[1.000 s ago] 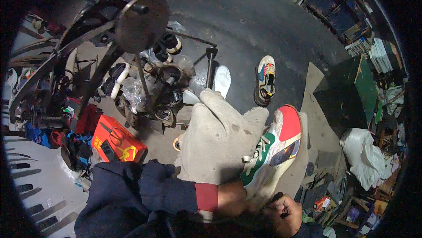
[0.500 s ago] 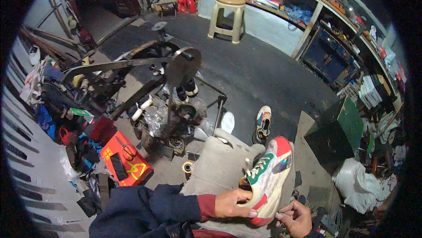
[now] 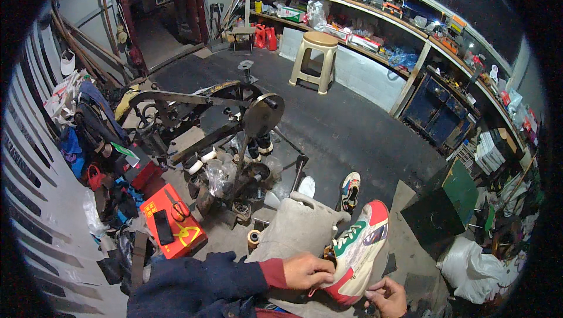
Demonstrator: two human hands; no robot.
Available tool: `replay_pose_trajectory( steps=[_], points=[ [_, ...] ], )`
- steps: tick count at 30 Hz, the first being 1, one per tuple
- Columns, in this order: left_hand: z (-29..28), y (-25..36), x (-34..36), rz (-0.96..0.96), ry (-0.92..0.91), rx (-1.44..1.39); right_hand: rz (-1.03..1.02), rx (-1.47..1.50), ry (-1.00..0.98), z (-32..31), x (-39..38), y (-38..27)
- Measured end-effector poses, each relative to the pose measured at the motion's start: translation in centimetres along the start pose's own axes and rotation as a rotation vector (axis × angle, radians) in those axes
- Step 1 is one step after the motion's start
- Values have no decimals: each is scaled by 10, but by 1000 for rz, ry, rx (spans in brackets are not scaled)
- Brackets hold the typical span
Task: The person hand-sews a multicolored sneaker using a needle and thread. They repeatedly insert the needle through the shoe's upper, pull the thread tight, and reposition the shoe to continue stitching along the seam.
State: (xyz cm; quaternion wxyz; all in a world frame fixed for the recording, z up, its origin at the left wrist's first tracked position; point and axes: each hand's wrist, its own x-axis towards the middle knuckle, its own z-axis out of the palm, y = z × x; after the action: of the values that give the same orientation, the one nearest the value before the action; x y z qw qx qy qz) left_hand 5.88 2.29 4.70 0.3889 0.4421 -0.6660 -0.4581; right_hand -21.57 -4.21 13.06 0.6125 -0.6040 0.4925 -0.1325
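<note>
My left hand [image 3: 308, 271] grips a white sneaker [image 3: 366, 253] with red toe and heel and green lace panel at its heel opening. The sneaker lies lengthwise, toe away from me, on a grey cloth [image 3: 281, 233] over my lap. Low beside the heel, my right hand [image 3: 384, 297] has finger and thumb pinched on something too small to make out. A second multicoloured sneaker [image 3: 350, 189] stands on the floor beyond. At the left, scissors [image 3: 177, 211] and a black phone [image 3: 163, 227] lie on an orange box [image 3: 193, 233].
An iron machine [image 3: 264, 115] stands left of centre among piled shoes. A stool [image 3: 319, 42] stands before the shelving [image 3: 381, 42] at the back. A green box [image 3: 457, 192] and white sack [image 3: 469, 271] are at the right; heaped oddments line the left wall.
The view has tilted upward, bringing the stool, shelves and doorway in. My left hand has come into sight on the sneaker's heel; my right hand has shifted lower in the picture, staying beside it.
</note>
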Motion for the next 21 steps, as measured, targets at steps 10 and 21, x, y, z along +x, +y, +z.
replay_pose_trajectory(
  steps=[10, 21],
  points=[
    [-27, 35, -46, -13, 413, 527, 14, 18, 11, -1, -3, 7],
    [20, 3, -17, -78, 267, -961, -92, 16, 20, -6, 0, 30]
  ],
)
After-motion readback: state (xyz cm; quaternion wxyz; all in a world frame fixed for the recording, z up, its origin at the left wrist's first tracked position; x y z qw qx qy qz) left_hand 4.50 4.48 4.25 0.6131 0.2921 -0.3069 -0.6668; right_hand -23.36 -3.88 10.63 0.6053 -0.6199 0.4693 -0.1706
